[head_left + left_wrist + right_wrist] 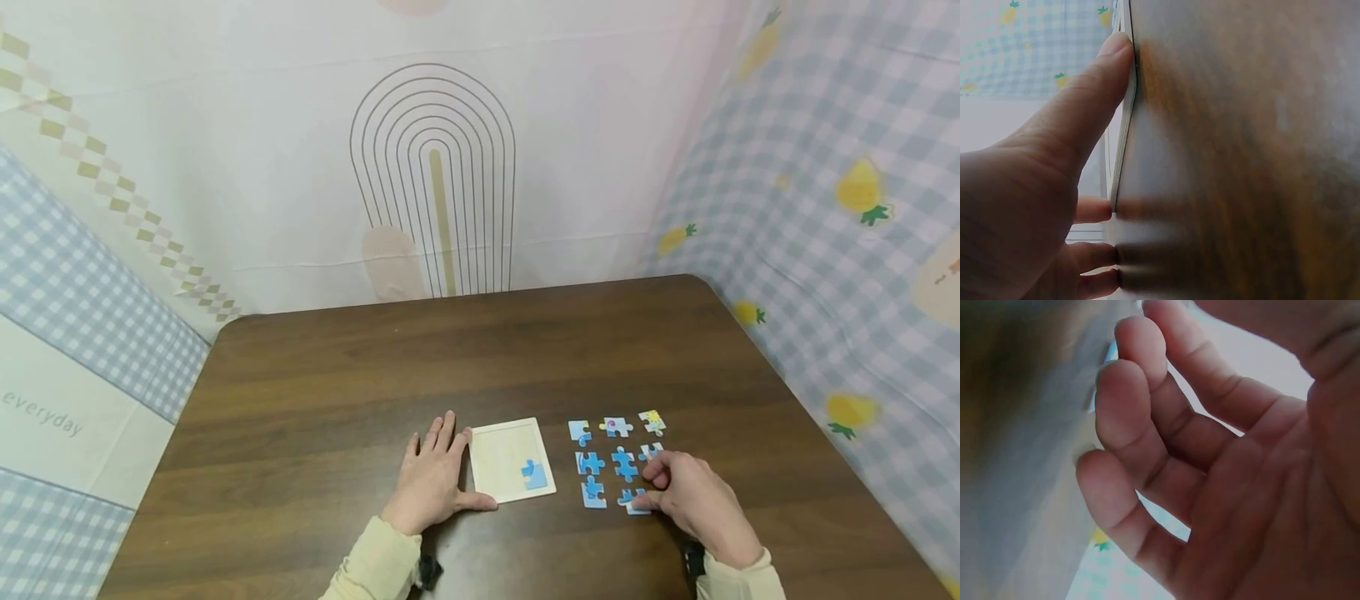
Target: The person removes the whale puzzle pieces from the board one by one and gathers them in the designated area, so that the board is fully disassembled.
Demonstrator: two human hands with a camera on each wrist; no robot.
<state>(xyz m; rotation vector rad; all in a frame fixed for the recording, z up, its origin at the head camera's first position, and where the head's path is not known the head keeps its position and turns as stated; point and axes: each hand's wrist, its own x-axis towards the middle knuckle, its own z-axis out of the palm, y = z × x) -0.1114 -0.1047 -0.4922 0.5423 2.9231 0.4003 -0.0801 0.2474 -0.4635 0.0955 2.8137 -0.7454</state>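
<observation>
My left hand (pixel 432 482) lies along the left side of a square wooden puzzle tray (pixel 491 458), index fingertip at the upper left corner and thumb at the near edge. In the left wrist view, the thumb (pixel 1094 84) stretches along the tray's thin edge. One blue jigsaw piece (pixel 536 477) sits in the tray's near right corner. My right hand (pixel 697 504) is over the right end of the loose pieces, fingers loosely bent. Its thumb tip overlaps a blue-and-white piece (pixel 637 506) at the near right, while the index fingertip is by another piece (pixel 651 451), partly hidden.
Loose pieces lie in rough rows right of the tray, among them a blue piece (pixel 625 464) in the middle and a yellow-patterned one (pixel 652 422) at the far right. The brown wooden table (pixel 337 375) meets a patterned cloth (pixel 570 167) behind and at both sides.
</observation>
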